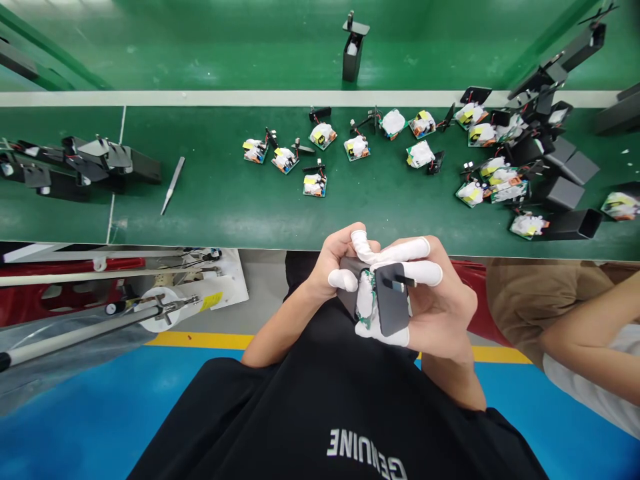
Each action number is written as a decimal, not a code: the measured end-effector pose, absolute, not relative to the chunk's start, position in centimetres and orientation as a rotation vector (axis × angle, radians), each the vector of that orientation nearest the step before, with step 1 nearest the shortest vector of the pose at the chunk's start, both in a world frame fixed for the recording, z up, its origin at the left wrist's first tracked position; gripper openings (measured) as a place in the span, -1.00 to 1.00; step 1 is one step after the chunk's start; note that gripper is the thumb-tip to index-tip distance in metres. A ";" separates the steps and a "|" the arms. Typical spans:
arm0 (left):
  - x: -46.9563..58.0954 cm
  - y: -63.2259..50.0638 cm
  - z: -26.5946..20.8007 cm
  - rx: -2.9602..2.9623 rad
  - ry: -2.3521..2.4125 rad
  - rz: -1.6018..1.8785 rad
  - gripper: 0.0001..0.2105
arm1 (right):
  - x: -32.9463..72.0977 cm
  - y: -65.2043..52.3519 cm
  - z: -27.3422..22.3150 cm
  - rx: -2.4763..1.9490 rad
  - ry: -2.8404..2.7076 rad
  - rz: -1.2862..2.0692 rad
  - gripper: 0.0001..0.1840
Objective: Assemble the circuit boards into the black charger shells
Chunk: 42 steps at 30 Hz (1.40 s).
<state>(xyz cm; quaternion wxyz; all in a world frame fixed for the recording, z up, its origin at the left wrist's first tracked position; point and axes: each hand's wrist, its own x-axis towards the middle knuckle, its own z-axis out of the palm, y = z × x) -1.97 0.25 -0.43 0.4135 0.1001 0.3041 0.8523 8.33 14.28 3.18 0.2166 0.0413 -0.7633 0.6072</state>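
Holding a unit (pixel 367 299) two-handed, 4 o'clock of view centre, off the counter (pixel 210 207) edge. Matte black housing (pixel 347 301) at its 9, left hand (pixel 327 261) fingers clamped on it. Green board (pixel 365 293), lumpy white coating, mid. Flat black plate (pixel 393 312) with prongs (pixel 405 281) at 3, right hand (pixel 443 303) fingers grasping it.

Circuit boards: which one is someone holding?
The board between left hand and right hand, beside a black case and black plate; all others lie away from the hands.

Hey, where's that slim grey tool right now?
In the head view, the tool lies left on the green bench, just right of the black cases.
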 end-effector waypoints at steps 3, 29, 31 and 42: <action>-1.7 0.6 -1.1 0.271 0.717 2.152 -0.33 | 8.2 14.5 3.1 0.161 -2.144 1.663 -0.02; -0.8 -0.4 1.2 0.062 1.252 2.380 -0.58 | 5.8 14.2 0.3 -0.021 -2.054 1.378 -0.23; -1.0 -1.4 1.0 0.206 1.341 2.372 -0.67 | 5.0 14.2 -0.1 -0.186 -1.916 1.697 -0.27; -2.5 -2.4 0.5 0.371 1.669 2.281 -0.72 | 3.2 12.6 1.9 -0.589 -1.415 2.454 -0.42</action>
